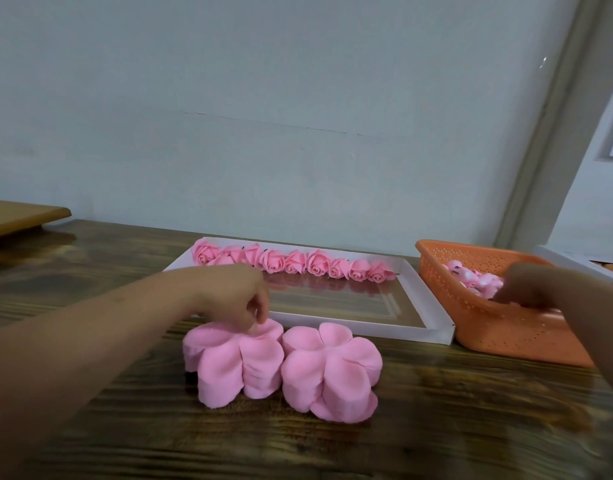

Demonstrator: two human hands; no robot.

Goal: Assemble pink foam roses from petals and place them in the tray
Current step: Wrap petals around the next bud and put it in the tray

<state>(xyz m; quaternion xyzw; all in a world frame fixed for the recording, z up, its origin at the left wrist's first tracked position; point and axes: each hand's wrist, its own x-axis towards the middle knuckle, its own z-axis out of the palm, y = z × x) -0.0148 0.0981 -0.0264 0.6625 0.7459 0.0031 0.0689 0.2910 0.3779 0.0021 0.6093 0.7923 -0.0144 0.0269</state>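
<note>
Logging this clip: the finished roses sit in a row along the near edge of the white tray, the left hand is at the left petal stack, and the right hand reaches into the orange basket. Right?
Not quite. In the head view the finished roses line the far edge of the white tray, by the wall, not the near edge. The rest holds: left hand at the left petal stack, right hand in the orange basket.

My left hand [234,296] curls its fingertips [255,323] down onto the left petal stack [229,358]; the right petal stack [331,370] sits just beside them. My right hand [530,284] reaches into the orange basket [499,327], fingers among pink buds [471,277]. Beyond my left fingers, finished roses [291,263] line the white tray [433,313].
</note>
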